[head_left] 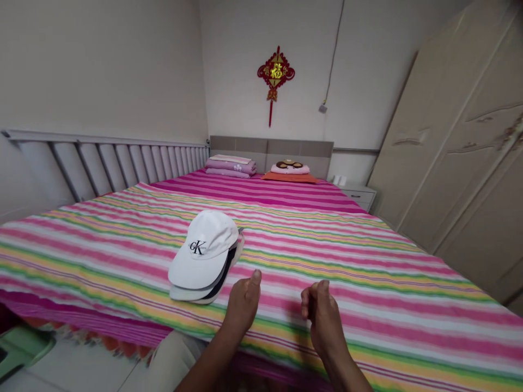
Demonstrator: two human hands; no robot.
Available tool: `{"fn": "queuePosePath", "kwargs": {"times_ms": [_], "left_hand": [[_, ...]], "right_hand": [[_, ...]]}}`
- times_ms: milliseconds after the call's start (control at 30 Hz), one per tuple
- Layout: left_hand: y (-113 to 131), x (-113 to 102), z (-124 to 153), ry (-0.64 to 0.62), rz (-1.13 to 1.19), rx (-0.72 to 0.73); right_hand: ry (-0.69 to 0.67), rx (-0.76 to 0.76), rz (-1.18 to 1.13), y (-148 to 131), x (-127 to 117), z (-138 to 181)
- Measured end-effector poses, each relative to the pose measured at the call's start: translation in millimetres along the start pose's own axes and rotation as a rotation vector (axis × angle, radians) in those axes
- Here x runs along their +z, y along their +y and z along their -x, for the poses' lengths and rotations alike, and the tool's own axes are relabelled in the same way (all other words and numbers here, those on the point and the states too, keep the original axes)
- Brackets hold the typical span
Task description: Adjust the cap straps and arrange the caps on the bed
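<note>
A white cap [211, 234] with a black "CK" print lies on top of a small stack of caps on the striped bedcover. Beneath it the edges of a dark cap [227, 272] and a pale cap brim [183, 294] show. My left hand [244, 300] hovers just right of the stack, thumb up and holding nothing; its fingers are partly hidden behind the thumb side. Further right, my right hand [323, 316] is over the bedcover, fingers loosely bent and apart from the thumb, with nothing between them. Neither hand touches the caps.
The striped bedcover [368, 305] spreads across the bed. Folded purple bedding [231, 166] and a pink and orange pile [290, 174] lie by the headboard [298, 149]. A nightstand [356, 195] and wardrobe [453, 141] stand right; a green stool [26, 348] is lower left.
</note>
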State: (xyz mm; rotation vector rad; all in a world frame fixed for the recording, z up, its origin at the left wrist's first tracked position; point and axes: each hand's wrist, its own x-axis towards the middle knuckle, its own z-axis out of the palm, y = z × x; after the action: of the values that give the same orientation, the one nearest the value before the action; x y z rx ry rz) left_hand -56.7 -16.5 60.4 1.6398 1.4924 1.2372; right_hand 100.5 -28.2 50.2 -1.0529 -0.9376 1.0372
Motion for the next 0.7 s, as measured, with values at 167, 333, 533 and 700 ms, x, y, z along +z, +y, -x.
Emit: {"fn": "queuePosePath", "kwargs": {"times_ms": [167,333,533,700], "left_hand": [[-7.7,6.6,-6.4,-0.020,-0.020,0.010],[-11.6,11.9,-4.9,-0.013,0.040,-0.023],[-30.0,3.9,-1.6,0.067,0.205,-0.117],[-62.3,-33.9,3.5,0.646,0.615,-0.260]], "right_hand": [[0.069,0.024,0.041,-5.3,-0.5,-7.8],[0.048,0.032,0.098,-3.0,-0.3,-2.7],[-0.093,0.068,0.121,7.9,-0.3,6.4],[-0.191,0.090,0.185,39.2,-9.4,13.3]]}}
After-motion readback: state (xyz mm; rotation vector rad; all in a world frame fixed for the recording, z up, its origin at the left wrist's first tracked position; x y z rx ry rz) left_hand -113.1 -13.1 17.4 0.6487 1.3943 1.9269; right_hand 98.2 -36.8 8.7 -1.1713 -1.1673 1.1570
